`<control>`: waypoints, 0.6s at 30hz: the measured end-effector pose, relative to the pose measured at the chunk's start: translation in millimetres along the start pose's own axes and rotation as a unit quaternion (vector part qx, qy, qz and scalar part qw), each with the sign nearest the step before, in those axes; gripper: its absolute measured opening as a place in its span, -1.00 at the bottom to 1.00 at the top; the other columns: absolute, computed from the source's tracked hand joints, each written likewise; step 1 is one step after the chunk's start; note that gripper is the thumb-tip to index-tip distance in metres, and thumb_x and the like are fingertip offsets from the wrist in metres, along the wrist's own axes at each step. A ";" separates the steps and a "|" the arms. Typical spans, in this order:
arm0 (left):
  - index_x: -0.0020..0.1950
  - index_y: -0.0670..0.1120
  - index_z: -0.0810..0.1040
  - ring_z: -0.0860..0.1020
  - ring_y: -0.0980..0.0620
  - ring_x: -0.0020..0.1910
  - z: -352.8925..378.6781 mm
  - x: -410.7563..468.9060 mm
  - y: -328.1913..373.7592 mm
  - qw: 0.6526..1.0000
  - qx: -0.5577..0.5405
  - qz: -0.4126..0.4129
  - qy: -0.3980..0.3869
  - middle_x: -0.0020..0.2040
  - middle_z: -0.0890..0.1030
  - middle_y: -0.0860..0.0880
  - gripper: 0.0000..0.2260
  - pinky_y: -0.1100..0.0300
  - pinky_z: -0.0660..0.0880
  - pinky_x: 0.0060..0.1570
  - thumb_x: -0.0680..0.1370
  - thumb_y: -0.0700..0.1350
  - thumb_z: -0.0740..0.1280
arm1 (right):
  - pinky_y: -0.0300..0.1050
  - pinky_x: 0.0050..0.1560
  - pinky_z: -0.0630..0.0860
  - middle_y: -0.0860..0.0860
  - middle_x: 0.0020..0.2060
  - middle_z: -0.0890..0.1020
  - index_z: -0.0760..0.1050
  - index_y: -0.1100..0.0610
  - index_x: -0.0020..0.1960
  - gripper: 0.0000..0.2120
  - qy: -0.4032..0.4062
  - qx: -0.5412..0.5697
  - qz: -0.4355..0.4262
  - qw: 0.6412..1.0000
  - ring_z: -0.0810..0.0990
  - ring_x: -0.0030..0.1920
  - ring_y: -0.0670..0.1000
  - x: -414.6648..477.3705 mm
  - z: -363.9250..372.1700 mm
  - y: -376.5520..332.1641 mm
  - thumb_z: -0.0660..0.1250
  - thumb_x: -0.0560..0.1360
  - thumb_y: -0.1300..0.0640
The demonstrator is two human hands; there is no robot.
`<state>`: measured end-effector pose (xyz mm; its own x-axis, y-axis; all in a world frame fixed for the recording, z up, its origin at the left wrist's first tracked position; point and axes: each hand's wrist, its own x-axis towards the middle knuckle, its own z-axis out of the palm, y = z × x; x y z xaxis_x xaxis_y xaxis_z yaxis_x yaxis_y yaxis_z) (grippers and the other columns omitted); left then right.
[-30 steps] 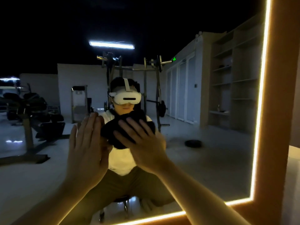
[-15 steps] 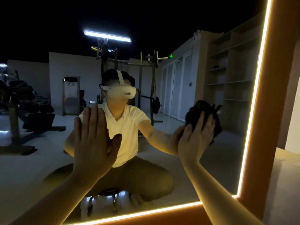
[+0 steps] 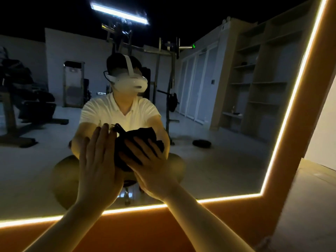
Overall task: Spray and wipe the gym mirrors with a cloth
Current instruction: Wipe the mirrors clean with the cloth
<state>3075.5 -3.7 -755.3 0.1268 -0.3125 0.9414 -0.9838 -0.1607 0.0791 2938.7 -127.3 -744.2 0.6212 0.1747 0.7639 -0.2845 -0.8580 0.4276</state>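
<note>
- Glossy mirror glass [image 3: 218,170] is edged by a glowing LED strip [image 3: 227,198].
- Crumpled black cloth [image 3: 140,138] is pressed to it by spread fingers of the right hand [image 3: 151,168].
- Alongside, the left hand [image 3: 98,166] is laid flat, fingers straight.

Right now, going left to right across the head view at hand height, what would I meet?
Reflected gym machine → left hand flat against the mirror → black cloth under the right hand → dark disc on the reflected floor → reflected shelves → glowing strip → orange frame.
</note>
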 end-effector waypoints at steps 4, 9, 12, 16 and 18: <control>0.67 -0.28 0.14 0.04 -0.26 0.69 14.1 -14.6 21.0 0.999 0.018 0.031 -0.031 0.70 0.07 -0.26 -0.29 -0.39 0.12 0.56 0.61 0.00 0.28 | 0.26 0.59 0.15 0.08 0.61 0.27 0.29 0.00 0.60 -0.44 0.033 -0.046 0.114 0.992 0.10 0.65 0.16 -38.7 -17.7 49.5 0.31 0.63 0.16; 0.66 -0.30 0.13 0.00 -0.33 0.68 34.8 -18.0 34.0 0.997 0.061 0.018 -0.034 0.69 0.01 -0.31 -0.14 -0.42 0.07 0.56 0.59 0.26 0.25 | 0.32 0.56 0.19 0.14 0.63 0.19 0.21 0.06 0.65 -0.51 0.139 -0.052 0.385 0.911 0.10 0.64 0.19 -95.1 -35.7 123.9 0.07 0.73 0.01; 0.66 -0.31 0.11 -0.03 -0.34 0.68 39.4 -18.4 33.7 0.995 0.086 0.017 -0.040 0.69 -0.02 -0.33 -0.09 -0.44 0.06 0.55 0.57 0.29 0.29 | 0.36 0.55 0.17 0.17 0.63 0.20 0.20 0.08 0.65 -0.49 0.207 -0.015 0.516 0.831 0.11 0.63 0.23 -103.2 -26.6 131.9 0.02 0.73 0.01; 0.66 -0.32 0.08 -0.06 -0.35 0.68 44.4 -19.7 32.2 0.995 0.090 0.022 -0.042 0.69 -0.05 -0.33 -0.06 -0.44 0.02 0.56 0.55 0.27 0.35 | 0.32 0.59 0.10 0.17 0.63 0.19 0.24 0.10 0.63 -0.52 0.227 0.015 0.465 0.855 0.07 0.65 0.23 -84.3 -3.3 84.5 0.05 0.74 0.01; 0.66 -0.32 0.08 -0.05 -0.35 0.68 43.4 -19.3 31.3 0.995 0.085 0.022 -0.046 0.69 -0.04 -0.33 -0.07 -0.42 0.01 0.57 0.56 0.26 0.35 | 0.29 0.60 0.06 0.17 0.63 0.18 0.28 0.08 0.61 -0.52 0.193 0.015 0.382 0.904 0.06 0.65 0.23 -68.1 9.0 49.5 0.12 0.73 0.00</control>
<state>3047.7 -43.3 -785.3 0.1028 -0.4052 0.9084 -0.9539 -0.2989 -0.0254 2888.8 -186.0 -779.4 -0.0503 -0.3239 0.9448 -0.4986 -0.8115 -0.3047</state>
